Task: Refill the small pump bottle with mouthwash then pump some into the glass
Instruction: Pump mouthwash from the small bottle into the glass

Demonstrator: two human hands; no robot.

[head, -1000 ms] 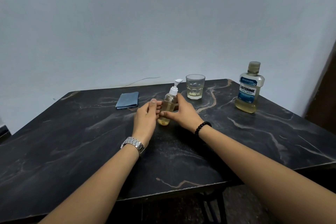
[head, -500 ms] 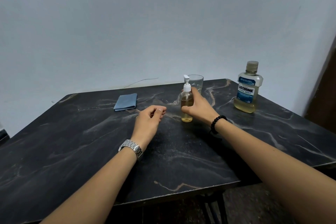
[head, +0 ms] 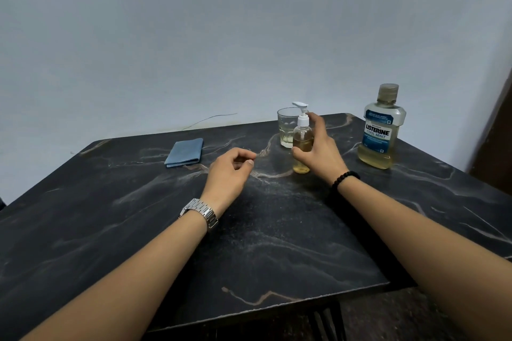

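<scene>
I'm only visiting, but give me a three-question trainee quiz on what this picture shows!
1. True or false: the right hand holds the pump bottle.
2. Which lies furthest left on the table? A) glass B) blue cloth C) mouthwash bottle
3. Fill in: the left hand holds ____.

Key: 1 true; 2 B; 3 nothing.

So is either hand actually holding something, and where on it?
The right hand grips the small pump bottle round its body, below the white pump. The left hand holds nothing, fingers loosely curled.
</scene>
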